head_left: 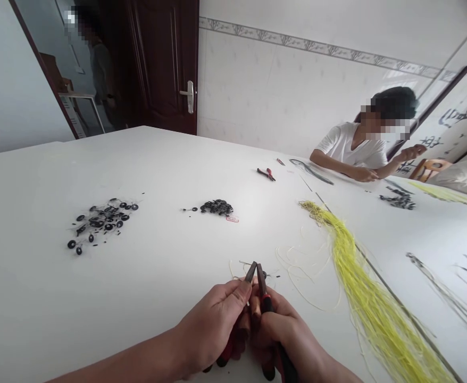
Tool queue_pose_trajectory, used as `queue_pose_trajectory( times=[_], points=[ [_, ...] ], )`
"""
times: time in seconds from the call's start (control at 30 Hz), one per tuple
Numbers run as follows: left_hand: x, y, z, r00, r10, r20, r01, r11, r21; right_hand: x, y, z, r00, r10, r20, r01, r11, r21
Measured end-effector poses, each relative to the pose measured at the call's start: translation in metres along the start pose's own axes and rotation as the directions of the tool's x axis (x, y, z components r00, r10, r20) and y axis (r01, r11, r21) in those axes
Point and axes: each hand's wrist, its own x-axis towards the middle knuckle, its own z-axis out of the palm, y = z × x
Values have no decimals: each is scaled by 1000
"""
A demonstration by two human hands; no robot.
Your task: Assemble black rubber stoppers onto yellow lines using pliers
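Note:
My left hand (213,324) and my right hand (285,335) are close together at the bottom middle, both closed around the red-and-black handles of a pair of pliers (257,282). The dark jaws point away from me and stand slightly apart. A thin pale yellow thread (297,276) lies looped on the white table (157,170) just beyond the jaws. A thick bundle of yellow threads (361,287) runs diagonally to the right of my hands.
A scatter of small black rings (101,221) lies at the left, and a smaller black pile (216,207) in the middle. A second pair of pliers (266,173) lies farther back. A person in a white shirt (357,146) sits at the far right; another stands in the doorway (98,64).

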Motion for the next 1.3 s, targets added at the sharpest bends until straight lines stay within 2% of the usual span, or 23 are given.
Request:
queue_pose_trajectory(
  times=[0.23,0.33,0.47,0.6,0.8,1.0,1.1,1.2,1.3],
  points=[
    [-2,4,-1,994,-65,83,73,992,-100,-4,-9,1,999,41,6,-42,998,42],
    [-3,5,1,997,-28,76,36,994,-100,-5,-12,1,998,41,43,-41,999,-16],
    [-3,4,1,999,19,42,-17,998,-55,-6,-13,2,995,-37,92,42,997,-61],
    [-1,5,1,997,72,26,-71,997,-38,-7,-11,5,991,-111,68,112,994,-11],
    [-2,5,4,995,102,20,-100,991,-93,-7,-14,12,994,-112,-10,112,994,-10],
    [-3,4,6,994,112,6,-111,986,-121,-7,-17,14,992,-120,-28,115,984,-138],
    [-4,4,7,994,109,-1,-109,985,-131,-7,-17,13,992,-90,-90,70,975,-212],
    [-5,5,7,994,104,-15,-105,987,-124,-8,-19,15,991,-76,-114,49,974,-221],
    [-5,7,7,995,103,-14,-104,990,-96,-8,-21,16,993,-80,-83,63,980,-190]
  ],
)
